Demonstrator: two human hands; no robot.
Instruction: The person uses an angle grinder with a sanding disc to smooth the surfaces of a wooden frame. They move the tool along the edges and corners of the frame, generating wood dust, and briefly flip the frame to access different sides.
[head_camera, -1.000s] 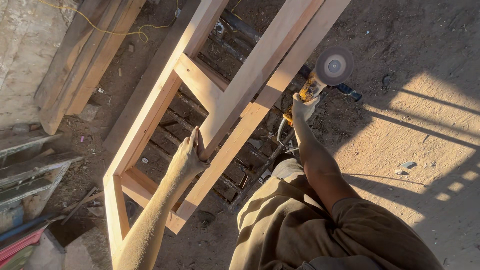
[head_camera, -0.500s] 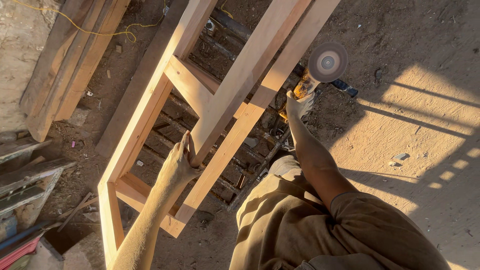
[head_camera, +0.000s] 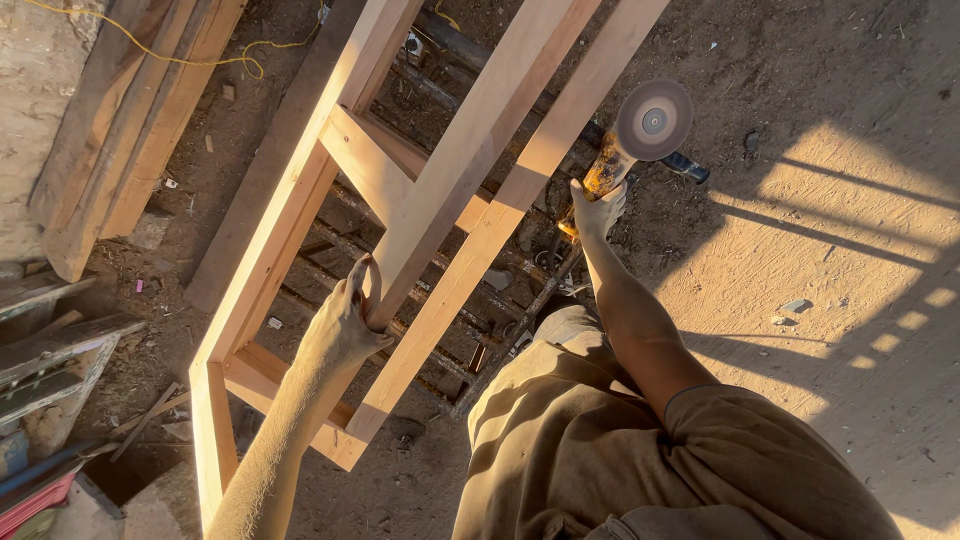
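Note:
A pale wooden frame (head_camera: 300, 190) of long rails and cross pieces stands tilted below me. My left hand (head_camera: 350, 315) grips the lower end of its middle rail (head_camera: 470, 160). My right hand (head_camera: 598, 208) holds an angle grinder (head_camera: 640, 135) by its yellow body, just right of the frame's right rail (head_camera: 540, 165). The grinder's round disc faces up and sits clear of the wood. My forearms and tan shorts (head_camera: 620, 450) fill the lower middle.
Stacked planks (head_camera: 130, 120) lean at the upper left with a yellow cord (head_camera: 210, 60) over them. Metal bars and scrap (head_camera: 500, 330) lie under the frame. Painted boards (head_camera: 40, 360) sit at the left edge. Sunlit dirt ground (head_camera: 850, 250) spreads to the right.
The view has shifted slightly, so frame and hands sit a little lower left. My left hand stays on the middle rail and my right hand keeps the grinder beside the right rail.

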